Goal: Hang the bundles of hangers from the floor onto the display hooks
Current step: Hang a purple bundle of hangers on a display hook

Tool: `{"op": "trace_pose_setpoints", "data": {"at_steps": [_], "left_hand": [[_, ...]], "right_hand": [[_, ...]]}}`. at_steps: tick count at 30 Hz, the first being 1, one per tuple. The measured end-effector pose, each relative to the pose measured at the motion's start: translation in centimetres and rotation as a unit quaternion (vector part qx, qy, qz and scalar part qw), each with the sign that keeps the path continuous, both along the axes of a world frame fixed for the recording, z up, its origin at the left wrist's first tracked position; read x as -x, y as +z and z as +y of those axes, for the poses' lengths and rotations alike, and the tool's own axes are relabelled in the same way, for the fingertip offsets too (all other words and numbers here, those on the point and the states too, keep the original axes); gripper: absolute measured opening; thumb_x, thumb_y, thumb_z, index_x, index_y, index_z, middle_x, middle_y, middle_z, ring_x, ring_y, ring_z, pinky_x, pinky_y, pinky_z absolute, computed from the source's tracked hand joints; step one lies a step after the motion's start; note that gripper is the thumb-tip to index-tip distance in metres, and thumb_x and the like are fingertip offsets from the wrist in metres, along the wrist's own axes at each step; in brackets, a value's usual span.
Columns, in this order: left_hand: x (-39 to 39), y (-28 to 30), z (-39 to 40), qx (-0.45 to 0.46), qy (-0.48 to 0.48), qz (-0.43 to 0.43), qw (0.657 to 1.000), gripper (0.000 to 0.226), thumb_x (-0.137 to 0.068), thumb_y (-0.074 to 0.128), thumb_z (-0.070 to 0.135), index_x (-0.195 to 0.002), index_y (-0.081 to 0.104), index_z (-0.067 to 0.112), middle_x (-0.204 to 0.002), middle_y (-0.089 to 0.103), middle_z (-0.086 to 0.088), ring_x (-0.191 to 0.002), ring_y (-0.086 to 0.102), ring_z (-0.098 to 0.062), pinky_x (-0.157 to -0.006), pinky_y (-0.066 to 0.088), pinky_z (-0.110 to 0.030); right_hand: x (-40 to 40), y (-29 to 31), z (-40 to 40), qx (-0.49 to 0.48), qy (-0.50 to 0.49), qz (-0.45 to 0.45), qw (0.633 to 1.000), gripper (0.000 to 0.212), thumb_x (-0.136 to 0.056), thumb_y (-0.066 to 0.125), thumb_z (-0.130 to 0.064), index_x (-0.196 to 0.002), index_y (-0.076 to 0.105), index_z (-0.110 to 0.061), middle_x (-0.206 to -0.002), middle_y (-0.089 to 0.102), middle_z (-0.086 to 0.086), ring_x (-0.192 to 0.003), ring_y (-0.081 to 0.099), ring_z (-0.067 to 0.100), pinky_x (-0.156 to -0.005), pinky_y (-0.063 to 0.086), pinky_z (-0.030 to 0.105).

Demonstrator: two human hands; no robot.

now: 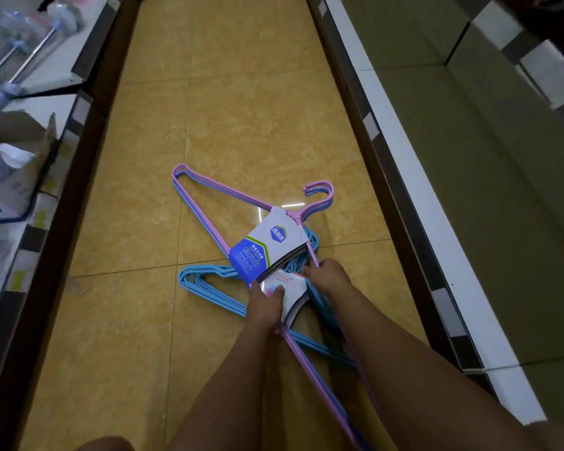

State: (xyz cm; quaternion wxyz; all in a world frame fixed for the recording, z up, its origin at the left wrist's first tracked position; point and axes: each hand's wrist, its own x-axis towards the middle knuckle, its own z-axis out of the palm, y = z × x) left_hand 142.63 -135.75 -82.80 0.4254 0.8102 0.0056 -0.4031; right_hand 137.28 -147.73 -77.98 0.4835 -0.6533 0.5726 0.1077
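A bundle of pink and purple-blue hangers with a blue-and-white paper label lies tilted over a light blue hanger bundle on the yellow tiled floor. My left hand grips the pink bundle's lower bar, its thumb on a second white label. My right hand pinches the pink bundle's slanted arm just below the label. The pink hooks point away from me. No display hooks are in view.
The narrow aisle floor runs ahead between two low shelf units. The left shelves hold packaged goods, metal-poled items and a cardboard box. The right shelf has bare olive boards with a white front edge.
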Motion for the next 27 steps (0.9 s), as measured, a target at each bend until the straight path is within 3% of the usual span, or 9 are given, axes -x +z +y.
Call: {"op": "trace_pose_setpoints", "data": {"at_steps": [6,8,10,13,17,19,21,23,27], "left_hand": [[-0.3,0.2,-0.1,0.027,0.019,0.044,0.999,0.063,-0.086,0.064,0.028,-0.142,0.038,0.015,-0.135,0.052,-0.007,-0.122,0.051,-0.028,-0.105,0.042,-0.046],[-0.6,-0.1,0.2,0.028,0.025,0.055,0.998,0.079,-0.073,0.066,0.043,-0.142,0.038,0.018,-0.137,0.051,-0.005,-0.123,0.051,-0.027,-0.104,0.042,-0.048],[-0.9,-0.3,0.6,0.025,0.028,0.070,0.997,0.078,-0.070,0.065,0.046,-0.140,0.038,0.022,-0.135,0.052,-0.005,-0.120,0.053,-0.028,-0.102,0.044,-0.050],[-1.0,0.0,0.9,0.030,0.025,0.077,0.996,0.064,-0.087,0.063,0.033,-0.142,0.034,0.021,-0.137,0.048,-0.005,-0.122,0.050,-0.030,-0.102,0.043,-0.052],[-1.4,1.1,1.2,0.025,-0.004,0.057,0.998,0.060,-0.093,0.057,0.027,-0.145,0.031,0.011,-0.144,0.043,-0.014,-0.128,0.045,-0.033,-0.108,0.037,-0.048],[-2.0,1.8,1.4,0.013,-0.004,0.017,1.000,0.053,-0.096,0.052,0.020,-0.143,0.034,0.006,-0.143,0.043,-0.019,-0.128,0.044,-0.034,-0.108,0.037,-0.043],[-3.0,2.8,1.7,-0.002,0.009,-0.022,1.000,0.046,-0.096,0.050,0.016,-0.139,0.039,0.002,-0.138,0.048,-0.022,-0.123,0.048,-0.035,-0.103,0.039,-0.039],[-4.2,4.1,2.0,-0.021,0.020,-0.039,0.999,0.053,-0.097,0.049,0.018,-0.144,0.030,0.002,-0.143,0.042,-0.022,-0.128,0.044,-0.035,-0.106,0.037,-0.040],[-6.2,7.6,2.8,-0.058,0.009,-0.084,0.995,0.059,-0.097,0.047,0.019,-0.148,0.023,0.002,-0.148,0.034,-0.022,-0.133,0.038,-0.035,-0.109,0.033,-0.040]], "right_hand": [[-0.8,-1.0,0.9,-0.036,-0.074,-0.002,0.997,0.054,-0.077,0.065,-0.038,-0.122,0.052,-0.011,-0.119,0.054,0.014,-0.109,0.053,0.033,-0.095,0.048,0.046],[-0.8,-1.8,1.0,-0.046,-0.087,-0.007,0.995,0.059,-0.065,0.066,-0.045,-0.115,0.053,-0.016,-0.116,0.056,0.012,-0.108,0.054,0.032,-0.095,0.047,0.047],[-0.9,-3.3,0.5,-0.057,-0.108,-0.033,0.992,0.056,-0.054,0.067,-0.045,-0.102,0.057,-0.018,-0.113,0.060,0.012,-0.105,0.056,0.033,-0.094,0.048,0.048],[-1.3,-0.9,1.2,-0.057,-0.131,-0.073,0.987,0.029,-0.072,0.072,-0.028,-0.094,0.059,-0.014,-0.106,0.063,0.013,-0.098,0.059,0.031,-0.090,0.051,0.043],[-2.7,1.4,2.3,-0.047,-0.149,-0.125,0.980,0.016,-0.083,0.066,-0.012,-0.095,0.061,-0.004,-0.085,0.057,0.014,-0.072,0.053,0.024,-0.064,0.043,0.030],[-3.7,2.4,3.3,-0.019,-0.152,-0.143,0.978,0.013,-0.081,0.069,-0.016,-0.083,0.057,-0.012,-0.082,0.057,0.010,-0.073,0.054,0.023,-0.065,0.043,0.031],[-4.6,3.2,3.9,0.014,-0.144,-0.149,0.978,0.024,-0.080,0.071,-0.028,-0.072,0.049,-0.022,-0.081,0.059,0.005,-0.079,0.058,0.027,-0.074,0.049,0.037],[-5.3,4.4,4.0,0.041,-0.115,-0.145,0.982,0.025,-0.082,0.069,-0.038,-0.068,0.054,-0.023,-0.074,0.060,0.001,-0.078,0.059,0.027,-0.077,0.051,0.039],[-5.3,8.2,2.9,0.112,-0.030,-0.096,0.989,0.028,-0.087,0.061,-0.047,-0.094,0.071,-0.021,-0.095,0.070,0.006,-0.097,0.063,0.029,-0.076,0.043,0.029]]}}
